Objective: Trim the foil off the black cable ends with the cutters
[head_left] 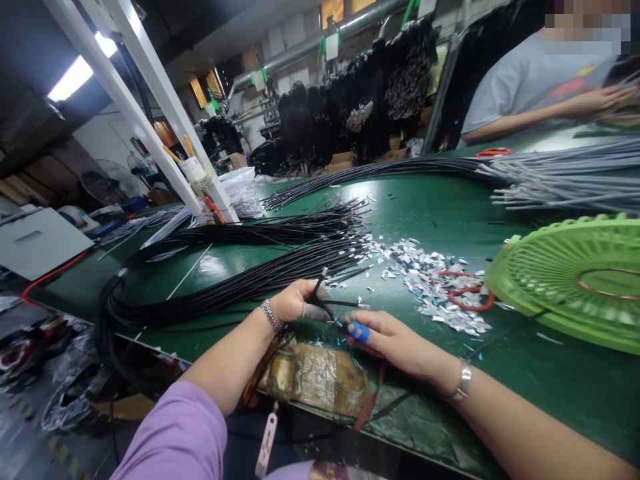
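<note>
My left hand (296, 301) is closed around a few thin black cables (338, 303) near their ends, just above the green table's near edge. My right hand (395, 340) is closed beside it, with a blue finger cover (359, 331) on one finger, pinching at the tips of the same cables. What it holds between its fingertips is too small to make out. A large bundle of black cables (235, 283) lies across the table to the left of my hands. A pile of silver foil scraps (430, 283) lies just beyond my right hand.
Red-handled scissors (465, 293) lie in the scraps. A green fan guard (575, 277) rests at the right. Grey cables (565, 173) and more black cables (360, 177) lie farther back. Another person's arm (540, 113) works at the far right. A white post (165, 113) stands at the left.
</note>
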`<move>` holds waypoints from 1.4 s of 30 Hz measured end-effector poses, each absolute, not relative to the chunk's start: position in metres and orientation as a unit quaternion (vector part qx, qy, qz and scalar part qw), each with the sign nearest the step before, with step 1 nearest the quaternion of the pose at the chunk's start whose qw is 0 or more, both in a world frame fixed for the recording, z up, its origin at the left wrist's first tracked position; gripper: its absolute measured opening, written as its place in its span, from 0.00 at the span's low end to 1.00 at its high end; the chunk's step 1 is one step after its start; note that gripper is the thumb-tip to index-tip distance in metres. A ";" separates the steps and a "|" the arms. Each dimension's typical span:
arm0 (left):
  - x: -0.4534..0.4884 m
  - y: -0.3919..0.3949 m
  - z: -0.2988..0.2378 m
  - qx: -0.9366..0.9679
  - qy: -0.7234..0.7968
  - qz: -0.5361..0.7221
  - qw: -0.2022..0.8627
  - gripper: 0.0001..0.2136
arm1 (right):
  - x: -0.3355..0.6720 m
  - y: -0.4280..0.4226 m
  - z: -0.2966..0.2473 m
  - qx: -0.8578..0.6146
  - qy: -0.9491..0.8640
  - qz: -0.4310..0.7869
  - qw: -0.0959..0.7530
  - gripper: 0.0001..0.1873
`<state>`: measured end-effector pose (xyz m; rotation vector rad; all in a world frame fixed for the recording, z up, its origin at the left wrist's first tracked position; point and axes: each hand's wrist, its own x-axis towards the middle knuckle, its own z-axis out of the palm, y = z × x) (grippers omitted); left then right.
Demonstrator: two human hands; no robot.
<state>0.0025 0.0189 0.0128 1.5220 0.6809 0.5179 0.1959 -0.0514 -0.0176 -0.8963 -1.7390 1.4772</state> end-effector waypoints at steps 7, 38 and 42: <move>0.003 0.020 0.011 0.660 0.301 0.227 0.650 0.26 | 0.194 -0.048 -0.015 -0.341 -0.719 0.493 0.352 0.30; 0.006 0.018 0.011 0.628 0.349 0.003 0.695 0.31 | 0.197 -0.044 -0.022 -0.414 -0.705 0.350 0.457 0.14; 0.005 0.018 0.010 0.625 0.365 0.042 0.689 0.29 | 0.196 -0.045 -0.020 -0.417 -0.701 0.336 0.471 0.15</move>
